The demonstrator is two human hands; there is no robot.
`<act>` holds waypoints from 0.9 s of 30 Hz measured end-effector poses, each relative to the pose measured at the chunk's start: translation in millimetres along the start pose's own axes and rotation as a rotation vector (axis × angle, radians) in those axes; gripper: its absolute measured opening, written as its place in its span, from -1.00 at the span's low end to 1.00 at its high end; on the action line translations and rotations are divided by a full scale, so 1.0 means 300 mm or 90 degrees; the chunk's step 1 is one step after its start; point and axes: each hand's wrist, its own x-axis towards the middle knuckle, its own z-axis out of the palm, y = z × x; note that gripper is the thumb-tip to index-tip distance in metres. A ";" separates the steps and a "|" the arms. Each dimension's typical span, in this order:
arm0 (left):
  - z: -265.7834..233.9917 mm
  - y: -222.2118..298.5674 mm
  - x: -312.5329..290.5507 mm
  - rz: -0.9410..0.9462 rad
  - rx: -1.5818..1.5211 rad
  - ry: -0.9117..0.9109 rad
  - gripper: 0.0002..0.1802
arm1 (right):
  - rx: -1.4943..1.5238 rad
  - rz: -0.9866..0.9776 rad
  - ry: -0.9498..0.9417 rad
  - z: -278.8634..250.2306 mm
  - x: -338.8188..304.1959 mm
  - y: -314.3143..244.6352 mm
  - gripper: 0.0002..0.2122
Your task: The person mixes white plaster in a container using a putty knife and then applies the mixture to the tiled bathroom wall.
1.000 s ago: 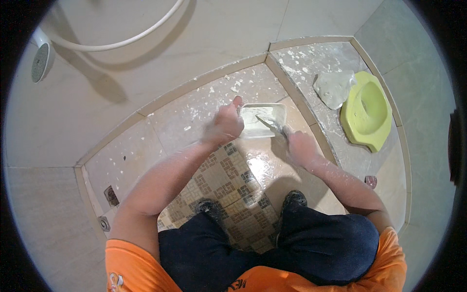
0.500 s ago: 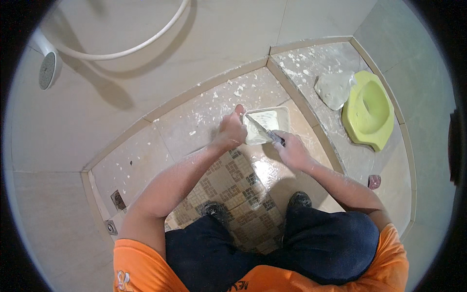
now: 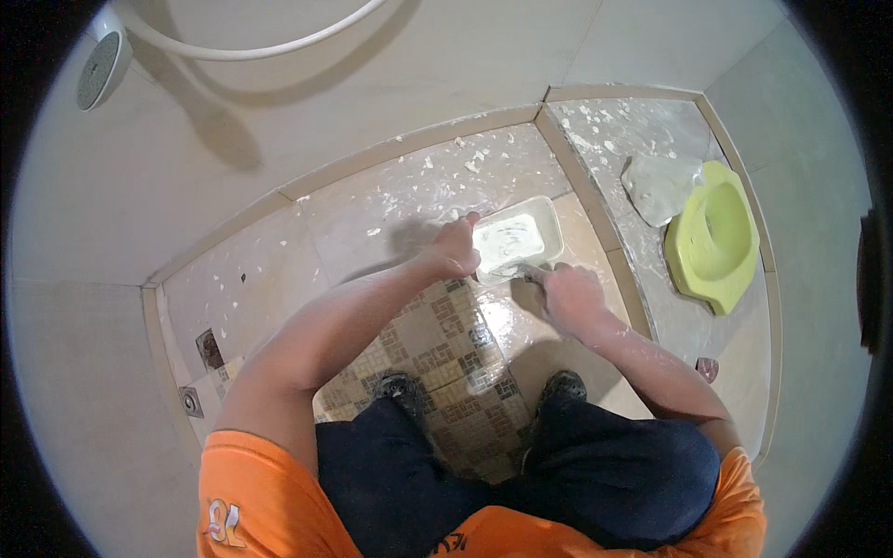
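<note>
A small white rectangular tub (image 3: 555,230) is tilted in the middle of the view, a layer of wet white paste (image 3: 510,240) spread inside it. My left hand (image 3: 454,249) is closed on the tub's left wall, its thumb up along the rim. In my right hand (image 3: 572,296) is a putty knife (image 3: 526,272) with a thin blade. That blade lies against the near inner edge of the tub, partly hidden by the paste and my fingers. White dust coats both forearms.
To the right, a raised ledge (image 3: 642,265) bears a yellow-green squat toilet pan (image 3: 684,265) and a clear bag of white material (image 3: 659,191). Beside my right forearm lies a dark red piece (image 3: 707,369). White crumbs dot the tiles. A shower head (image 3: 100,70) hangs at upper left.
The putty knife's blade has moved from across the middle of the tub to its near edge. The tub has turned and tilted a little in my left hand. My view has shifted slightly.
</note>
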 end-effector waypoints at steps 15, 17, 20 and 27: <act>0.076 -0.165 0.075 0.046 -0.054 0.017 -0.43 | 0.033 -0.011 -0.081 -0.089 0.087 -0.054 -0.76; 0.080 -0.170 0.082 0.052 -0.063 0.023 -0.42 | 0.037 -0.011 -0.058 -0.125 0.062 -0.070 -0.76; 0.045 -0.107 0.063 0.037 -0.054 -0.009 -0.40 | -0.162 -0.017 -0.162 -0.059 0.073 -0.044 -0.76; 0.051 -0.165 0.117 0.038 -0.029 -0.049 -0.31 | -0.084 -0.012 -0.070 -0.062 0.103 -0.016 -0.77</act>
